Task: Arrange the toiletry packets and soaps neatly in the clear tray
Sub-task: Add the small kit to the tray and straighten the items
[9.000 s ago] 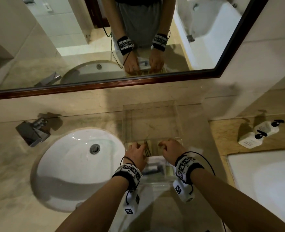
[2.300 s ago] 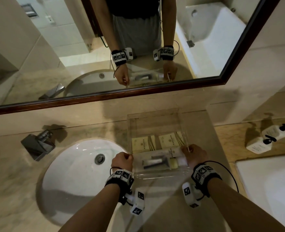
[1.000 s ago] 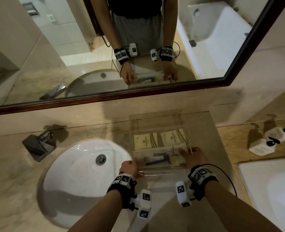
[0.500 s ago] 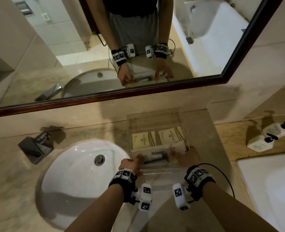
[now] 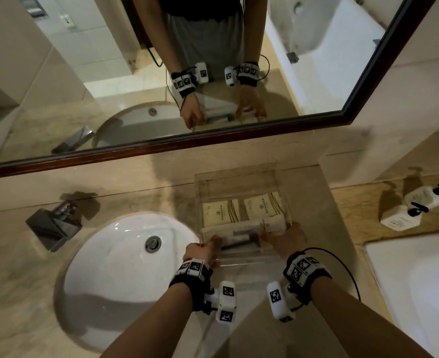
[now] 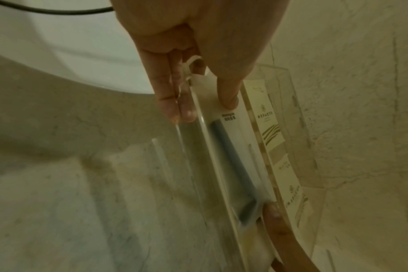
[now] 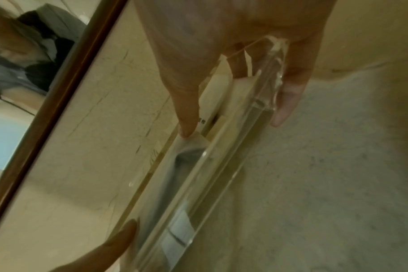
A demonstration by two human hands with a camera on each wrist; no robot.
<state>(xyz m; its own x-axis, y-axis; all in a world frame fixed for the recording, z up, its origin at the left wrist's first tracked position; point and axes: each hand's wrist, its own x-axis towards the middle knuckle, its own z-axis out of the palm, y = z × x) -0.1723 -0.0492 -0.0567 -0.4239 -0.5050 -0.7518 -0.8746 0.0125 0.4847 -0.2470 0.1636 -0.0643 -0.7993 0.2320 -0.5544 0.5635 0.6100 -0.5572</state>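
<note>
Head view looks down on a beige marble surface (image 5: 303, 293) beneath a wood-framed mirror (image 5: 213, 140), which reflects a person's torso and both wrists. A white oval sink (image 5: 104, 275) is set into the surface at left, with a square chrome tap (image 5: 53, 224) beyond it and a white bathtub (image 5: 420, 293) at far right. Between sink and tub stands the clear tray (image 5: 235, 183), its far wall close to the backsplash. Two white pump bottles (image 5: 409, 210) lie on a ledge well apart to the right. Inside the tray, two cream toiletry packets (image 5: 241, 210) lie flat side by side in the middle, and a long clear-fronted packet (image 5: 239, 237) holding a dark handled item lies across the near end, just in front of them. The left hand (image 5: 200, 254) grasps the tray's near left corner: the left wrist view shows its thumb pressing the long packet's white end inside while the fingers (image 6: 172, 103) lie against the outside of the wall. The right hand (image 5: 285, 239) grasps the near right corner the same way, the right wrist view showing one fingertip on the packet's end and another finger (image 7: 289, 92) outside the clear wall. Both wrists wear black bands with white marker tags.
</note>
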